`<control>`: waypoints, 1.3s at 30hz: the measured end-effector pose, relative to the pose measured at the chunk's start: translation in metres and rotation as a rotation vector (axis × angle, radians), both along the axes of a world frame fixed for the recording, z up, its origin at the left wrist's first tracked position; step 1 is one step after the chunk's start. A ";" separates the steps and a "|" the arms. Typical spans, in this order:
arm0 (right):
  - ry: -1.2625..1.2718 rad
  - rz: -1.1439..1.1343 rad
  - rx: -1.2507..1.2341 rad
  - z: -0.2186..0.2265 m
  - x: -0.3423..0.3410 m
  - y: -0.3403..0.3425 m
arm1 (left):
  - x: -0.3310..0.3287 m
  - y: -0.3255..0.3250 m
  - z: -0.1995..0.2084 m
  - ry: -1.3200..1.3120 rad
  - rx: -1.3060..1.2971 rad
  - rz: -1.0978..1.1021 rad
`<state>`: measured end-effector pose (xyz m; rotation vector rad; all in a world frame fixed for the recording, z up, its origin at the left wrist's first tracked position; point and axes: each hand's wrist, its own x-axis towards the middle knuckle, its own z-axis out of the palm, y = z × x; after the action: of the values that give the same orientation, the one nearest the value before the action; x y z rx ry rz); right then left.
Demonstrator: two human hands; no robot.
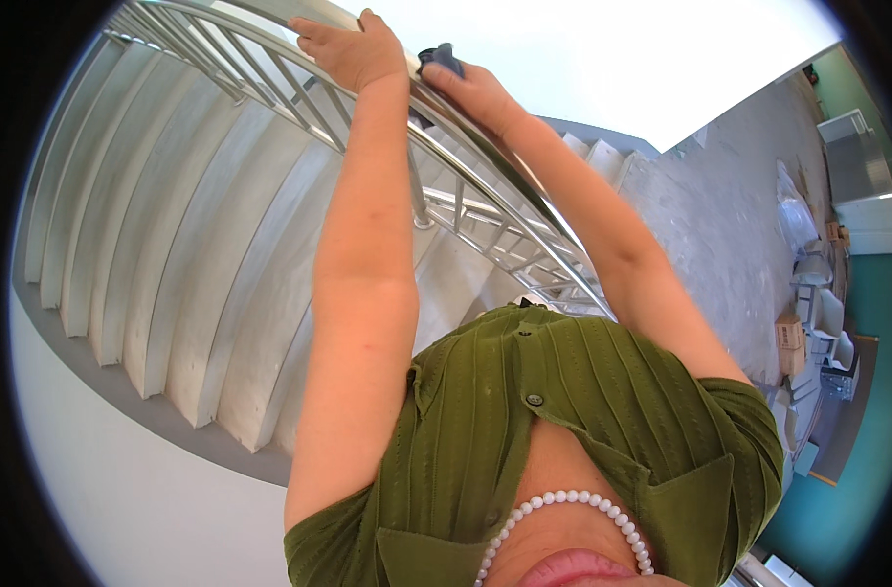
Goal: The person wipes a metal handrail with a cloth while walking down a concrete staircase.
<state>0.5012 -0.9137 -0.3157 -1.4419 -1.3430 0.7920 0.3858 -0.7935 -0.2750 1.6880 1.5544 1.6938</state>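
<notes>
My left hand [356, 55] is at the top of the metal stair railing [441, 147], fingers stretched out and apart. It lies over the handrail with nothing visible in it; whether the palm presses on the rail is hidden. To its right, my right hand [477, 96] is closed around a small dark grey, folded-looking thing [441, 61]. That thing is right beside the handrail, and its exact kind is unclear. Both bare arms reach forward along the railing, and silvery bars run below them.
Pale stairs [201, 225] curve down the left side, edged by a grey band and a white wall [133, 440]. A grey floor [715, 225] spreads to the right, with a cardboard box [789, 333], chairs [829, 313] and wrapped items along a green wall.
</notes>
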 end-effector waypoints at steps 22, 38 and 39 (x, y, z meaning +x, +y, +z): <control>-0.699 -0.403 0.142 -0.051 -0.020 -0.089 | -0.005 0.004 0.003 0.138 -0.109 -0.046; -0.688 -0.454 0.010 -0.184 0.074 -0.300 | 0.007 0.000 0.003 0.057 -0.222 -0.082; -0.679 -0.449 0.005 -0.188 0.076 -0.300 | 0.009 -0.012 0.009 0.052 -0.241 -0.097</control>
<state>0.5772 -1.2141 -0.5038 -2.0101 -1.4056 -0.0114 0.3952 -0.8054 -0.2658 1.6646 1.5991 1.3648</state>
